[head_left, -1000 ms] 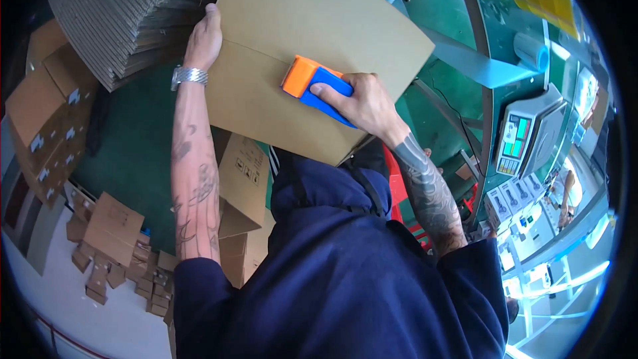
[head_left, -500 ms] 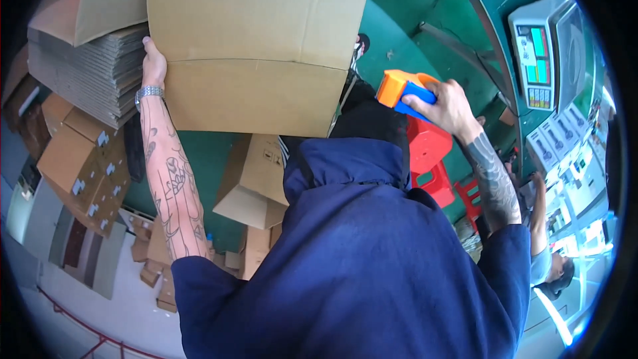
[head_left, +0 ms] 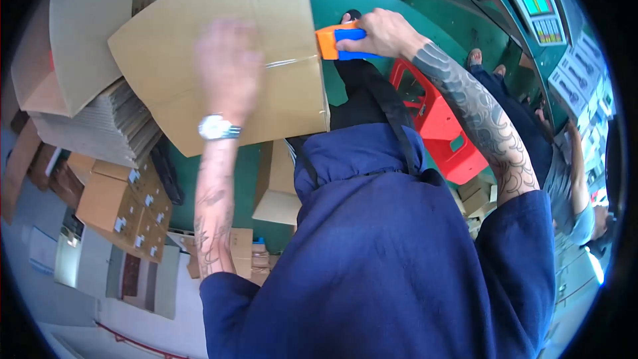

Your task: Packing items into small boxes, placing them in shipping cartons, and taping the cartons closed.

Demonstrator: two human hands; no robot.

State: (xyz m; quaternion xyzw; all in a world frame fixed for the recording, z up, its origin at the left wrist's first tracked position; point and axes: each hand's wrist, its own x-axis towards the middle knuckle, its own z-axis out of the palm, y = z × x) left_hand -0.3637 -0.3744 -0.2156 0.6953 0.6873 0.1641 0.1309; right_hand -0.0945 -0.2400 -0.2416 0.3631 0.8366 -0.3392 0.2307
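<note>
Against the cardboard box (head_left: 199,60), held up in front of you, your left hand (head_left: 229,66) presses flat, fingers spread and blurred. At its right edge, your right hand (head_left: 382,32) grips an orange-and-blue tape dispenser (head_left: 339,43) touching the seam.

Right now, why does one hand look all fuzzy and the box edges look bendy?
In the head view the left hand is motion-blurred over the cardboard box; the right hand, on the orange-and-blue tape dispenser, is sharper; the fisheye lens bends straight edges near the rim.
</note>
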